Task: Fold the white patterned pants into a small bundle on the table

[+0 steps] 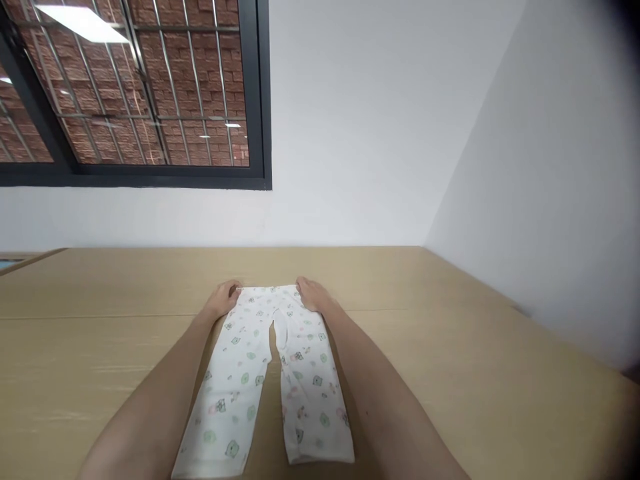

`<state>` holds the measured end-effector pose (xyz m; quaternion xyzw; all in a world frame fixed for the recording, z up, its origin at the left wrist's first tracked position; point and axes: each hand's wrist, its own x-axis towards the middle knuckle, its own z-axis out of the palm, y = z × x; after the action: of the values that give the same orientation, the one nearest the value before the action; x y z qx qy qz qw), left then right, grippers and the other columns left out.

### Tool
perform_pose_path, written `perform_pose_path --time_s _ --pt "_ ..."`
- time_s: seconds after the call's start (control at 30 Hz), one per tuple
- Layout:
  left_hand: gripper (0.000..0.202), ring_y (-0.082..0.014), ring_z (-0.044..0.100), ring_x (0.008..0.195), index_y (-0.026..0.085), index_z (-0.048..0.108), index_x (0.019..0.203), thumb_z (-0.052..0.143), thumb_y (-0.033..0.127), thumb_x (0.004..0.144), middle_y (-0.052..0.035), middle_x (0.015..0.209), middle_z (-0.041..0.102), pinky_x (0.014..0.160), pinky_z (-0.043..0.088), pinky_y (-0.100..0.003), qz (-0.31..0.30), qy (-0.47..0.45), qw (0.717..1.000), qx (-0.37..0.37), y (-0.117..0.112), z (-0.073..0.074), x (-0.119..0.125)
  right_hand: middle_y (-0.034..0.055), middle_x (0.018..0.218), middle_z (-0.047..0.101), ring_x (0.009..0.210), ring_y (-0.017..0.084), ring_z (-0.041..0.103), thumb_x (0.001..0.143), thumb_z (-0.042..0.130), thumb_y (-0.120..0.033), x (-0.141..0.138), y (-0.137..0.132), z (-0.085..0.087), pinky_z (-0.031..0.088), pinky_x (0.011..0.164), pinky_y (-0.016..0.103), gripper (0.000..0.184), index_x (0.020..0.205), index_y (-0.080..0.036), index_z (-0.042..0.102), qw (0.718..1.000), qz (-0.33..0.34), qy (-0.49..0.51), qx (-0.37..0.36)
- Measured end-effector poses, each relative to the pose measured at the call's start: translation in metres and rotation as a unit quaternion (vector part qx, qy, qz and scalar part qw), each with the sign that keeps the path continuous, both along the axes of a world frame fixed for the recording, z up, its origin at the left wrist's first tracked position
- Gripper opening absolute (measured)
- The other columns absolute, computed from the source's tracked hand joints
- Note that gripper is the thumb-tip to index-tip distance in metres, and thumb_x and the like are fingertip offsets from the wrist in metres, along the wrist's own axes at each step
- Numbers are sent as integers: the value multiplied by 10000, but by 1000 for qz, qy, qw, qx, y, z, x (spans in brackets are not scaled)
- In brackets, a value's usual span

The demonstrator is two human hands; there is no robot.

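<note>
A small pair of white trousers with a green and pink print lies flat on the wooden table, waistband away from me, legs spread toward me. My left hand rests at the waistband's left corner with fingers curled on the cloth. My right hand sits at the right corner, fingers closed on the fabric edge. Both forearms run along the outer sides of the trouser legs.
The table reaches a white wall at the back and another on the right. A dark-framed window with bars and a brick wall beyond is up on the left.
</note>
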<state>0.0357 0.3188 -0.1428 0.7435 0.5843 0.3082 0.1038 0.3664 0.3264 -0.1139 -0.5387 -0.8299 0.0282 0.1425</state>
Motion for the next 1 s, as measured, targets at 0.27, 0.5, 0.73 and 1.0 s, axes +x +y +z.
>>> perform_pose_path --time_s 0.27,0.5,0.73,1.0 --pt "313 -246 604 1151 183 629 1163 584 422 966 -78 1213 653 1064 430 -536 47 33 998 -29 -2 3 2 114 1228 619 1090 232 602 1063 356 -382 0 -3 -1 455 960 423 359 1273 -155 538 1000 1 14 -17" --pt "332 -240 612 1122 186 609 1196 565 430 974 -78 1219 643 1018 471 -503 47 63 996 -39 -7 10 1 168 1629 251 1517 265 182 1067 216 -372 -1 1 -2 168 1198 425 534 1514 -110 348 998 0 -12 -64" --pt "361 -248 606 1131 194 587 1239 545 443 982 -87 1243 628 1013 474 -515 58 104 991 -54 -15 14 4 104 1667 100 1538 243 82 1052 172 -451 4 16 1 114 1231 440 622 1588 -138 208 990 2 -44 -132" --pt "392 -250 612 1131 189 573 1263 538 461 983 -92 1263 623 1015 475 -520 64 136 986 -77 -20 24 6 78 1674 44 1540 251 32 1035 162 -551 5 22 2 76 1239 480 688 1603 -163 126 985 4 -55 -161"
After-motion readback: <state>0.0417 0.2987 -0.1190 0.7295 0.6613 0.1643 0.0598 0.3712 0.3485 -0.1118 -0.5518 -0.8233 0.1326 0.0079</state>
